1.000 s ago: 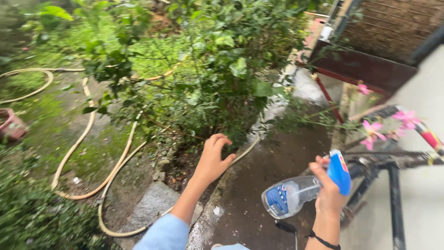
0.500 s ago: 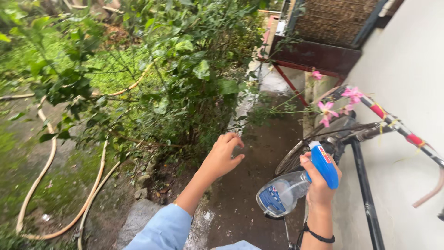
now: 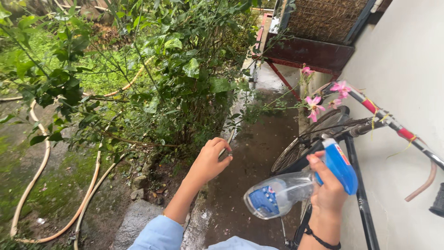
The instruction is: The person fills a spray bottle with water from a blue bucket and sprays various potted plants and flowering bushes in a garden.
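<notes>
Item, right hand (image 3: pixel 329 194): closed around the blue trigger head (image 3: pixel 341 165) of a clear spray bottle (image 3: pixel 280 195), forefinger laid over the top, thumb hidden behind; a black band sat at the wrist. The bottle lay tipped almost level, its base toward 8 o'clock of the hand and its nozzle end toward 2 o'clock, seemingly so the spray would face the pink flowers (image 3: pixel 315 105) at 12 o'clock of it. Item, left hand (image 3: pixel 209 161): empty, fingers loosely curled and half open, touching nothing, held out at 9 o'clock of the bottle toward the base of the leafy shrub (image 3: pixel 171 78); a light blue sleeve covered the upper arm. Item, bicycle (image 3: pixel 356 134): leaned against the pale wall (image 3: pixel 407 69) at 3 o'clock, handlebar wrapped red, wheel just behind the bottle. Item, garden hose (image 3: pixel 44 159): tan, looped over mossy ground at 9 o'clock. Item, wet concrete path (image 3: pixel 259 153): ran between shrub and bicycle.
</notes>
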